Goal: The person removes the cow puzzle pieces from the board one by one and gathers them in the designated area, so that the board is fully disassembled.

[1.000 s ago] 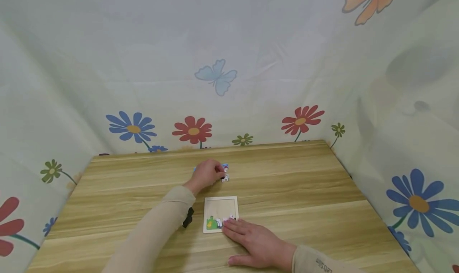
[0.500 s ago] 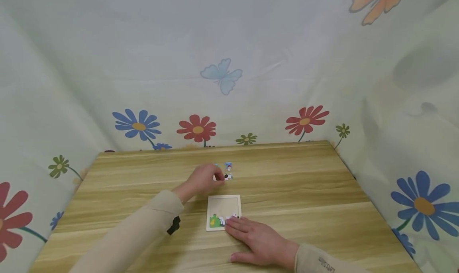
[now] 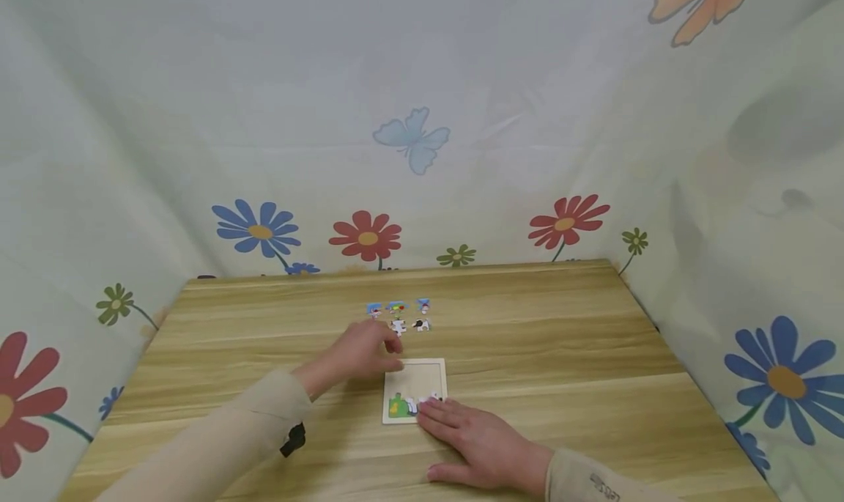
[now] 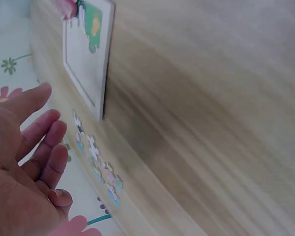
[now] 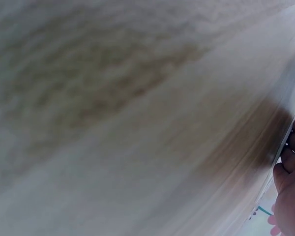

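A square wooden puzzle board (image 3: 415, 377) lies on the table, with a green piece (image 3: 398, 407) in its lower left corner and white pieces along its bottom. My right hand (image 3: 478, 443) lies flat, its fingertips resting on the board's lower right corner and covering part of the pieces. Just beyond the board's upper left corner hovers my left hand (image 3: 359, 352), with loosely bent fingers and nothing in them, as the left wrist view also shows. Behind it several loose puzzle pieces sit in two rows, among them a black-and-white piece (image 3: 422, 325) and a blue-topped piece (image 3: 423, 305).
The wood-grain table (image 3: 560, 355) reaches back to a cloth backdrop (image 3: 316, 121) printed with flowers and butterflies, which also hangs along both sides. A black strap end (image 3: 294, 440) shows beneath the left sleeve.
My left hand has let go of a black-and-white piece among the loose ones and drawn back toward the board, uncovering the two rows. The right hand stays on the board.
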Demonstrator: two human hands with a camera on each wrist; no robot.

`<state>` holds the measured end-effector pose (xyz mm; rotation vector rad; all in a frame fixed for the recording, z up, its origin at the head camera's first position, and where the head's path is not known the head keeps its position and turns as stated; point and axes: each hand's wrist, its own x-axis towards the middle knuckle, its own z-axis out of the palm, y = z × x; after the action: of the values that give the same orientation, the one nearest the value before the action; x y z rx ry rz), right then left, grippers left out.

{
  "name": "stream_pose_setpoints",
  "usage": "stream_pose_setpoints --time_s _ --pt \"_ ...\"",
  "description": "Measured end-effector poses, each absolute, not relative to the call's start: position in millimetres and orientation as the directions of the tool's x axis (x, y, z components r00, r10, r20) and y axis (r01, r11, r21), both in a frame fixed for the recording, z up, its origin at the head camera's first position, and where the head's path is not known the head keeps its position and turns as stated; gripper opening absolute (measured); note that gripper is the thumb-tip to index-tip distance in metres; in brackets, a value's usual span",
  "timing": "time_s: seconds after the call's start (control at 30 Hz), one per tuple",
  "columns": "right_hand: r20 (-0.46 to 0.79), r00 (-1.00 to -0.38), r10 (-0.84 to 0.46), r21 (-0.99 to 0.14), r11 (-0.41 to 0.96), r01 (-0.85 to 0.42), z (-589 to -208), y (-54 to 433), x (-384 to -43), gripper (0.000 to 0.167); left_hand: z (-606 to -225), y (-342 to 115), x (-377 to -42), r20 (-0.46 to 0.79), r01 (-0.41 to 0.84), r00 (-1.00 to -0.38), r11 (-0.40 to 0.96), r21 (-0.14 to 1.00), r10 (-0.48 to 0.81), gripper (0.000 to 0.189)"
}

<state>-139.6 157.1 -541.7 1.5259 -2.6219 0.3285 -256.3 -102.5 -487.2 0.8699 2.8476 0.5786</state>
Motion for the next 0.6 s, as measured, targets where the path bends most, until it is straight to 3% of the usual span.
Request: stream_pose_setpoints --time_s 0.3,0.6 --pt "0.174 -0.501 -0.848 -0.148 0.481 -0.864 -542.9 156.8 -140.7 0.074 -501.8 -113.5 -232.8 0.021 0.600 -0.767 0.706 0.376 0.641 0.024" --pt "0.217 -0.478 -0.851 -0.094 0.469 -0.878 -545.2 157.4 -140.9 0.074 -512.1 -114.9 -218.9 0.045 0.615 -0.748 0.666 0.422 0.663 0.023"
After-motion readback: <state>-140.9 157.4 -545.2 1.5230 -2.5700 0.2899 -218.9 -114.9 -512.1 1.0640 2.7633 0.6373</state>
